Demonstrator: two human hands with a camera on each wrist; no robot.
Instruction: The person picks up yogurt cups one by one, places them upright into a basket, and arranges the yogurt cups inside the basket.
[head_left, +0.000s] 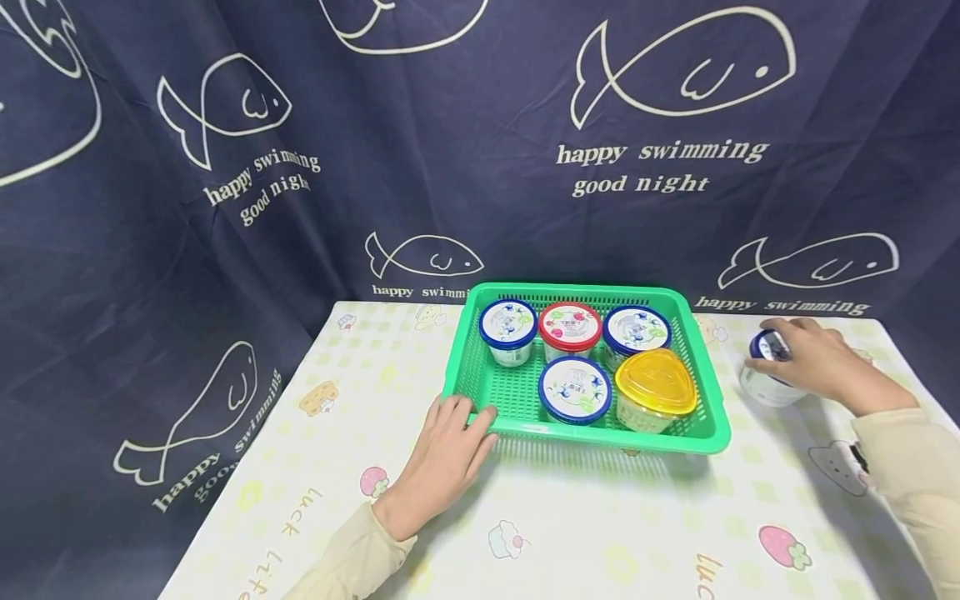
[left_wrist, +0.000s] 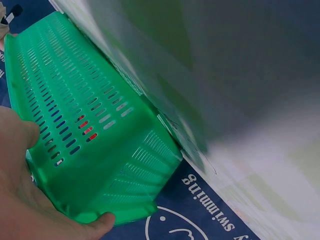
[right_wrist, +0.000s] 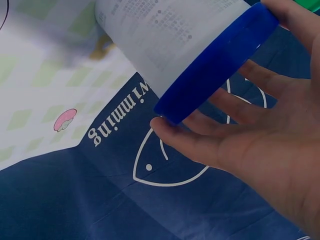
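Observation:
My right hand grips a white tub by its blue lid, to the right of the basket. In the right wrist view, fingertips and thumb are spread around the edge of the blue lid, and small print covers the tub's side. My left hand holds the front left corner of a green plastic basket, fingers over its rim. Inside the basket stand several lidded tubs: a red-lidded one, blue-lidded ones such as the front tub, and a yellow-lidded container at the front right.
The basket stands near the back of a table under a pale checked, printed tablecloth. A dark blue curtain with white fish and lettering hangs right behind the table and along its left side.

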